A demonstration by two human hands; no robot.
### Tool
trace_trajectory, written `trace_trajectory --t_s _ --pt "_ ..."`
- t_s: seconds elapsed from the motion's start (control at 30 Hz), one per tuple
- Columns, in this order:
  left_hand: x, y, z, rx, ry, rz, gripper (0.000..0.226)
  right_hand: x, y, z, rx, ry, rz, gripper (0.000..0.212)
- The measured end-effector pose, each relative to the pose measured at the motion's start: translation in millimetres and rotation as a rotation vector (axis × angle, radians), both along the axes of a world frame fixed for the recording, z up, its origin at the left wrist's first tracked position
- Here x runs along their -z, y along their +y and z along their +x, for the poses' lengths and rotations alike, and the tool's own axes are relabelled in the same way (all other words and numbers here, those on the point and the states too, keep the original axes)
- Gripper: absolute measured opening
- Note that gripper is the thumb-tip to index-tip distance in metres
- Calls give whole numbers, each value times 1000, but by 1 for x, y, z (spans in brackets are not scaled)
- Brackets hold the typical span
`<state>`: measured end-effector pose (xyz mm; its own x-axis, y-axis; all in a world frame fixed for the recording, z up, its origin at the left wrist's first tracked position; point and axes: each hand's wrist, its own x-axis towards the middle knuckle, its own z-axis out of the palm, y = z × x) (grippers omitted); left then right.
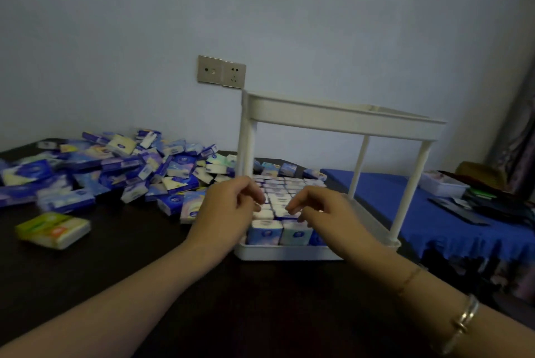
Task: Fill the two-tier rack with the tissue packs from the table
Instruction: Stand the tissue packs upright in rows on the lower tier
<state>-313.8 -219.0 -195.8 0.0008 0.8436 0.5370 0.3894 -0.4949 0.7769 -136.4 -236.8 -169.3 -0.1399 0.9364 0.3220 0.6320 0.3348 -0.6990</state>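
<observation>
A white two-tier rack (341,117) stands on the dark table (144,270). Its lower tier (278,253) holds several blue and white tissue packs (265,231) standing in rows. The top tier shows nothing above its rim from here. A large heap of loose tissue packs (115,172) lies on the table to the left. My left hand (228,213) and my right hand (321,213) hover over the front rows of the lower tier with fingers loosely curled, holding nothing that I can see. Their fingertips are close to the pack tops.
A green and yellow pack (53,229) lies alone at the front left. To the right, a surface with a blue cloth (405,201) carries a white box (443,185) and dark items. A wall socket (221,71) sits behind the rack.
</observation>
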Motion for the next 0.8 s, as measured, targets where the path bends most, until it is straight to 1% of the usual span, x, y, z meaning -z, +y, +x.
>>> trace_trajectory --t_s 0.1,0.23,0.33,0.43,0.53,0.63,0.73,0.8 --pt "12 -10 -49 -99 -69 -45 32 -4 -13 -36 -100 -30 -10 26" --pt "29 -1 -118 -328 -122 -69 33 -2 -10 -97 -198 -56 -11 25" --pt "41 6 -156 -459 -102 -95 28 9 3 -141 -230 -78 19 25" --pt "57 14 -179 -498 -49 -117 22 26 24 -177 -235 -138 45 22" --pt "67 24 -190 -490 -28 -112 23 45 58 -208 -187 -256 85 27" --pt "68 35 -195 -498 -19 -90 24 65 103 -231 -63 -414 112 46" --pt "73 42 -200 -527 34 -150 28 79 141 -243 75 -557 156 61" --pt "76 44 -202 -538 68 -178 32 85 158 -247 147 -617 94 66"
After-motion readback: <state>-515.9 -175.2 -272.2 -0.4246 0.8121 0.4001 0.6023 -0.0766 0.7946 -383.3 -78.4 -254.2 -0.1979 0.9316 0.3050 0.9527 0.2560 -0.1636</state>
